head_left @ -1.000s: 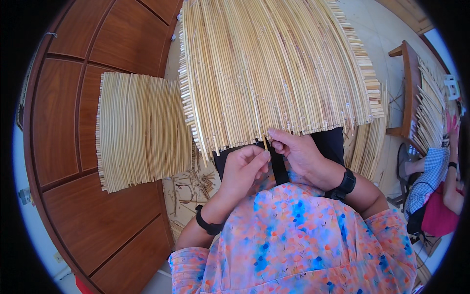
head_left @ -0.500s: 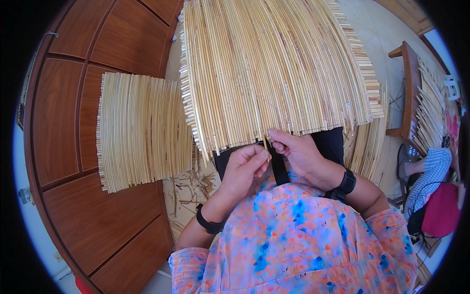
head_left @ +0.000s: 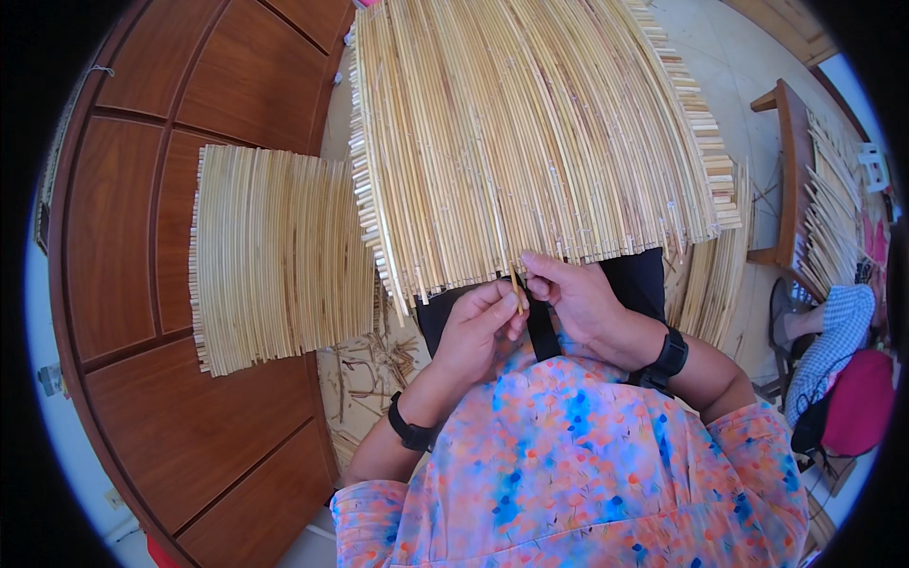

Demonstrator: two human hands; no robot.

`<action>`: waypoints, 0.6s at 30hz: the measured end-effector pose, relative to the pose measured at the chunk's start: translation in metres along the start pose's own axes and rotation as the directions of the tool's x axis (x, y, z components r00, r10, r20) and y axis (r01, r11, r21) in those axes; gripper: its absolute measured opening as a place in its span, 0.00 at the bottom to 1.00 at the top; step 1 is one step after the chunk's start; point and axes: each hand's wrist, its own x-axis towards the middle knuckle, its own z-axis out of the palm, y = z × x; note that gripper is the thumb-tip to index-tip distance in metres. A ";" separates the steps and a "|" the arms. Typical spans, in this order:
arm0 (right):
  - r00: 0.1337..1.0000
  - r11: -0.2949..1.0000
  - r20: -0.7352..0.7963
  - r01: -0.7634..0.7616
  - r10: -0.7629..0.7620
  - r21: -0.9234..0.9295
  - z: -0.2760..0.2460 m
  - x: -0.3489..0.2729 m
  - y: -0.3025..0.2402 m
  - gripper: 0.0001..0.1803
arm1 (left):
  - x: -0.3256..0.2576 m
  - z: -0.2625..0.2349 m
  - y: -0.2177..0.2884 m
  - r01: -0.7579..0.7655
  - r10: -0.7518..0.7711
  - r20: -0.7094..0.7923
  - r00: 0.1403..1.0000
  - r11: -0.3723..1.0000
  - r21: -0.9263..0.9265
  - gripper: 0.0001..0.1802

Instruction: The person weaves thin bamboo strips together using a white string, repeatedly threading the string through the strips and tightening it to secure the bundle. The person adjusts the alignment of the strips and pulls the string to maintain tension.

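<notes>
Fingers of my left hand (head_left: 481, 327) and right hand (head_left: 573, 298) pinch one thin pale bamboo stick (head_left: 515, 284) closed between them, at the near edge of the big mat of pale bamboo sticks (head_left: 530, 133) spreading just above my grip.

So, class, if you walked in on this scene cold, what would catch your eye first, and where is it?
First the big mat of pale reed sticks fanning across the top centre. At its lower edge the left hand and right hand pinch a single thin stick. A smaller reed mat lies to the left against brown wooden panelling.
</notes>
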 end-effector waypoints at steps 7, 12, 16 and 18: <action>0.999 0.999 -0.041 -0.015 0.014 -0.040 0.004 -0.001 -0.005 0.11 | -0.024 0.011 0.033 -0.058 0.242 -0.146 0.959 0.673 0.737 0.12; 1.000 1.000 -0.016 0.000 0.000 -0.015 0.000 0.000 -0.003 0.09 | -0.032 0.025 0.057 -0.291 0.643 0.309 0.701 -0.137 0.947 0.18; 1.000 1.000 -0.007 0.012 -0.011 0.005 0.003 -0.003 -0.006 0.06 | -0.009 0.021 0.054 -0.200 0.577 0.344 0.740 -0.300 0.933 0.23; 1.000 1.000 -0.011 0.009 -0.009 0.012 0.003 -0.004 -0.006 0.06 | -0.008 0.019 0.051 -0.190 0.556 0.350 0.754 -0.326 0.926 0.25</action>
